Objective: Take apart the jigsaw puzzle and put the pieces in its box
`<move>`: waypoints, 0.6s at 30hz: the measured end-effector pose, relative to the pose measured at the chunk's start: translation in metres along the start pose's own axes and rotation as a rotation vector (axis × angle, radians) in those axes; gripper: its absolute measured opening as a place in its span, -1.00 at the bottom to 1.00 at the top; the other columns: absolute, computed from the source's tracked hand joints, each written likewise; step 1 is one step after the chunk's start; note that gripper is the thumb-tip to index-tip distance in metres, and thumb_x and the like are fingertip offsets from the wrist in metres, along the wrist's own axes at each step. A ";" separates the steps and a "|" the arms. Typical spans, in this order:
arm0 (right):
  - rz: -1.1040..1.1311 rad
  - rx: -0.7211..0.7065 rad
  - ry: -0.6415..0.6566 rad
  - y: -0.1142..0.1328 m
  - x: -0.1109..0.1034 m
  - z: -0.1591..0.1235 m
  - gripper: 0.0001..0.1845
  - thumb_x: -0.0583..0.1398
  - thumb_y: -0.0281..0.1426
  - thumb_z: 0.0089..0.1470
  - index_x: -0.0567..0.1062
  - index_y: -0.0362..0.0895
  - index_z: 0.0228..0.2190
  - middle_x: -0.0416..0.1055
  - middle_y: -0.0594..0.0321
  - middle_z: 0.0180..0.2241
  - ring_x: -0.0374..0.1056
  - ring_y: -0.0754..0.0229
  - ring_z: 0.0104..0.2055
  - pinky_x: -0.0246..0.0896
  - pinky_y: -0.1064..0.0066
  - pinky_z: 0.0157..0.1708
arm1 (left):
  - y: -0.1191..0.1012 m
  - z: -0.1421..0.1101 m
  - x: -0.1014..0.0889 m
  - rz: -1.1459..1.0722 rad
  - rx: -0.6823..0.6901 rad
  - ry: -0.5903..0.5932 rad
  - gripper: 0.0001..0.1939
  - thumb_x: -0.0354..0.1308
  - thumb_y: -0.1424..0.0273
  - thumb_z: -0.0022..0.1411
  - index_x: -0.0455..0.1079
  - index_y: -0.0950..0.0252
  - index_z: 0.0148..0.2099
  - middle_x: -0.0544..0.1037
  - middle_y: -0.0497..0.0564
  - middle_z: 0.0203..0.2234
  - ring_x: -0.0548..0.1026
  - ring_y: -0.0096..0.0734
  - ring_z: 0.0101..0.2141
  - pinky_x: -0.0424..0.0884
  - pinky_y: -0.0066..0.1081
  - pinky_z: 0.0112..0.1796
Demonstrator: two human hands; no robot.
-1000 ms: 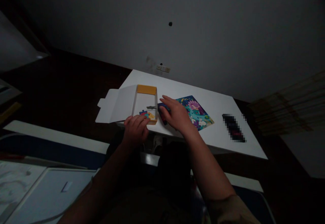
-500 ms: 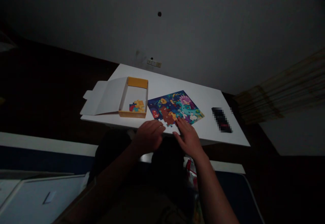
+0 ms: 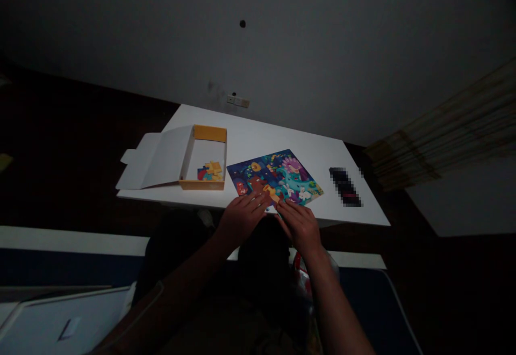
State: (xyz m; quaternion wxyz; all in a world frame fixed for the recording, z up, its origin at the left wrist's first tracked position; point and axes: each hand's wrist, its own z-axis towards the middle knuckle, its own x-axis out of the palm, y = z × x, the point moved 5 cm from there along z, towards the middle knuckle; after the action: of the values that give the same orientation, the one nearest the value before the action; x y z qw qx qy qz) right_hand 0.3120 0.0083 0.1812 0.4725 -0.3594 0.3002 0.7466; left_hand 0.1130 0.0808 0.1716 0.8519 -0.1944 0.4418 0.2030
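Both hands are shifting forward onto the near edge of the jigsaw puzzle [image 3: 275, 179] compared with 0.5 s ago; 1.0 s ago they were over at the box. Left to right: the open cardboard box [image 3: 202, 183] is sitting at the table's left with its white lid flap folded out and a few loose puzzle pieces [image 3: 209, 171] lying inside, well apart from the hands. The left hand [image 3: 241, 217] is resting with fingers spread flat, fingertips touching the puzzle's near-left corner, gripping nothing visible. The right hand [image 3: 300, 223] is lying just beside it, fingers extended flat on the near edge, also holding nothing that shows. A piece under the fingers cannot be told in this dim light. Pressing well probably means keeping the fingers flat and pushing straight down, so the joined pieces are not sliding on the white table [image 3: 258, 135]. A pixelated dark object [image 3: 345, 187] is lying at the right.
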 end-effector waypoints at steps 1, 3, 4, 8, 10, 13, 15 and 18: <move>0.004 -0.011 -0.017 0.001 -0.001 0.000 -0.62 0.31 -0.42 0.46 0.64 0.06 0.23 0.68 0.18 0.16 0.63 -0.02 0.19 0.49 0.11 0.12 | -0.001 0.000 -0.001 -0.002 0.003 -0.004 -0.63 0.17 0.35 0.61 0.52 0.18 0.36 0.62 0.08 0.31 0.57 -0.14 0.29 0.51 -0.13 0.17; 0.017 -0.008 -0.033 0.000 -0.003 0.002 -0.65 0.30 -0.43 0.46 0.66 0.05 0.19 0.70 0.19 0.13 0.65 0.01 0.15 0.50 0.14 0.12 | -0.001 0.002 -0.001 -0.004 0.005 -0.005 -0.65 0.16 0.35 0.62 0.53 0.20 0.35 0.65 0.08 0.28 0.59 -0.14 0.27 0.51 -0.13 0.14; 0.025 0.002 -0.034 0.000 -0.003 0.004 -0.68 0.29 -0.43 0.47 0.68 0.05 0.17 0.71 0.19 0.11 0.66 0.02 0.13 0.51 0.15 0.13 | -0.001 0.003 -0.002 -0.005 0.003 0.000 -0.65 0.15 0.35 0.63 0.53 0.21 0.35 0.66 0.08 0.27 0.59 -0.14 0.26 0.51 -0.13 0.13; 0.043 0.089 -0.023 -0.008 -0.003 0.016 -0.75 0.26 -0.36 0.50 0.71 0.01 0.08 0.75 0.15 0.01 0.70 0.02 0.00 0.53 0.19 0.08 | -0.001 0.010 -0.001 -0.008 -0.026 0.064 -0.56 0.24 0.26 0.58 0.47 0.19 0.40 0.61 0.11 0.33 0.58 -0.08 0.24 0.47 -0.06 0.18; 0.032 0.168 -0.025 -0.014 -0.002 0.022 -0.72 0.21 -0.31 0.53 0.72 -0.02 0.06 0.76 0.11 -0.04 0.71 0.02 -0.08 0.56 0.21 0.01 | -0.001 0.013 0.000 0.006 -0.037 0.103 -0.52 0.30 0.24 0.54 0.46 0.18 0.41 0.57 0.12 0.36 0.57 -0.04 0.24 0.44 -0.03 0.22; 0.053 0.238 -0.060 -0.019 0.000 0.029 -0.68 0.16 -0.27 0.56 0.71 -0.05 0.08 0.75 0.08 -0.03 0.71 0.00 -0.07 0.58 0.21 -0.01 | -0.001 0.014 0.004 0.012 -0.023 0.125 -0.53 0.30 0.27 0.54 0.47 0.19 0.41 0.57 0.12 0.36 0.58 -0.04 0.21 0.46 -0.04 0.23; 0.102 0.216 -0.060 -0.018 0.003 0.032 -0.67 0.16 -0.27 0.56 0.69 -0.04 0.11 0.72 0.07 0.05 0.68 -0.02 0.05 0.58 0.17 0.09 | 0.000 0.013 0.007 -0.012 0.002 0.115 -0.53 0.28 0.29 0.54 0.46 0.20 0.42 0.57 0.13 0.36 0.59 -0.04 0.21 0.48 -0.04 0.23; 0.180 0.161 0.044 -0.013 0.012 0.032 -0.62 0.13 -0.31 0.56 0.63 0.00 0.23 0.63 0.09 0.23 0.58 -0.04 0.26 0.50 0.06 0.28 | 0.003 0.010 0.009 -0.070 0.029 0.072 -0.57 0.22 0.37 0.57 0.47 0.23 0.41 0.59 0.14 0.34 0.59 -0.06 0.23 0.54 -0.06 0.21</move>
State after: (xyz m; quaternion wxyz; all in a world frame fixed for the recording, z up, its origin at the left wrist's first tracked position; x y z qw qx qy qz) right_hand 0.3121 0.0438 0.1877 0.4240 -0.3082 0.4005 0.7516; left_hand 0.1230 0.0906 0.1693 0.8448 -0.2043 0.4680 0.1595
